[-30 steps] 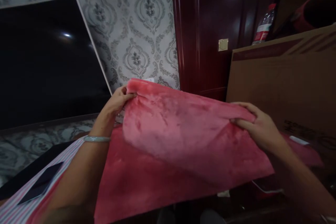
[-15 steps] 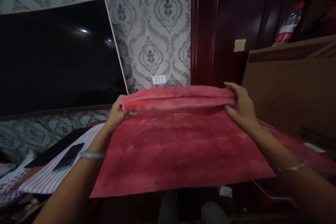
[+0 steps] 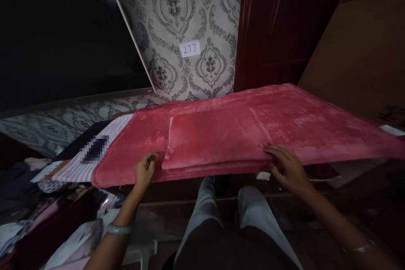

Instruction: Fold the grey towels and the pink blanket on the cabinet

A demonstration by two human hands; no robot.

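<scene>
A folded pink plush cloth (image 3: 215, 137) lies flat in a rectangle, its stacked layers showing along the front edge. Beneath it spreads a larger red-pink plush cover (image 3: 316, 124) over the table. My left hand (image 3: 145, 171) hovers just left of the folded cloth near the front edge, fingers loosely bent and apart, holding nothing. At the cloth's front right corner is my right hand (image 3: 287, 166), fingers stretched out with their tips at the corner and the thumb apart below. Whether the thumb touches the layers cannot be made out.
A pixelated dark phone-like object (image 3: 95, 149) lies on striped fabric (image 3: 74, 171) at the left. A large screen (image 3: 69, 38) stands behind. A cardboard box (image 3: 363, 38) rises at the right. Piled clothes (image 3: 47, 228) and a white stool (image 3: 142, 251) are low at the left.
The folded cloth, held up between both hands before, now lies on the cover. My hands have come down and let go of its ends. The view has tilted downward.
</scene>
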